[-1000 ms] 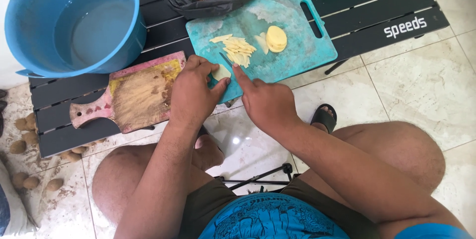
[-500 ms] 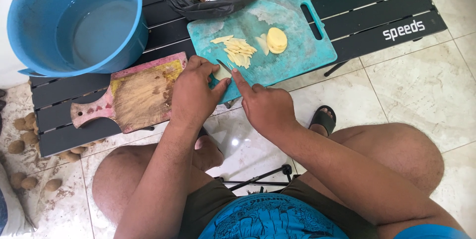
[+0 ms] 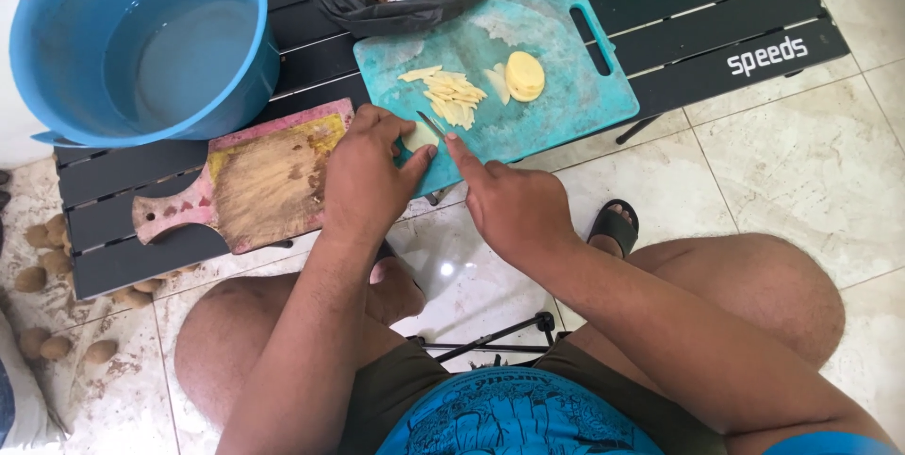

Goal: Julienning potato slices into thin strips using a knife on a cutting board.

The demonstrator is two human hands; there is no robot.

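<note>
While the left hand (image 3: 363,177) pins the potato piece (image 3: 418,137) — grip clamped — the right hand's (image 3: 514,210) knife (image 3: 432,125) meets it.

**Hands close together, both closed**

The left hand (image 3: 366,172) lies palm down, fingers curled in a pinch at the tips. The right hand (image 3: 514,205) is closed in a grip, index finger stretched forward. Both forearms reach forward from bent knees.

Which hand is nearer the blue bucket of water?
Left. The left hand rests at the teal board's near corner, just below-right of the blue bucket; the right hand, holding the knife, sits farther right.
</note>
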